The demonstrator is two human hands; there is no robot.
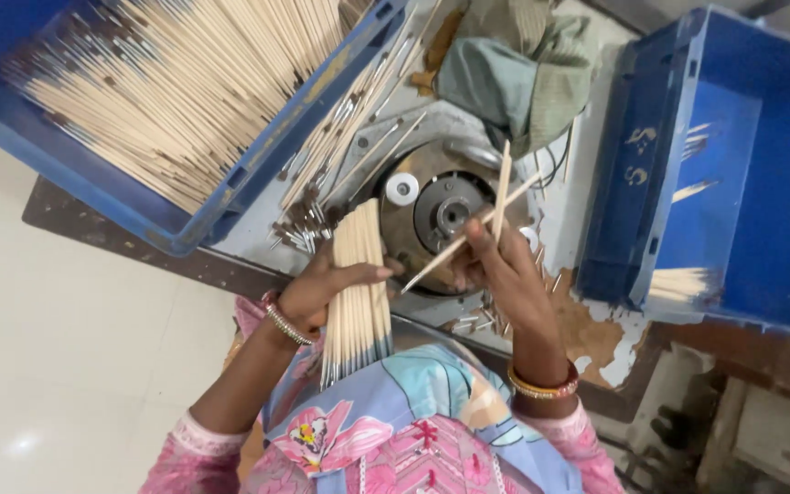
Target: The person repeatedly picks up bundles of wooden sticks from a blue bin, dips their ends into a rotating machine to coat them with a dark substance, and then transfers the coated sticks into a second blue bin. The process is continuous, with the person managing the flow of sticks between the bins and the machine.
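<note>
Bundle of pale wooden sticks (358, 288), metal-tipped at the lower end, upright at frame centre; clasped round its middle by the left hand (317, 293), fingers closed over it; the sticks' far sides hidden behind the thumb; right hand (500, 270), just right of centre, pinching two loose sticks (496, 210) that cross above the fingers, the grip point itself hard to make out; round metal machine disc (441, 215) behind both hands, partly covered; blue crate (185, 220) heaped with sticks at upper left, cut off by the frame edge; second blue crate (733, 183) at right, holding few sticks; folded green cloth (514, 73) at top centre.
</note>
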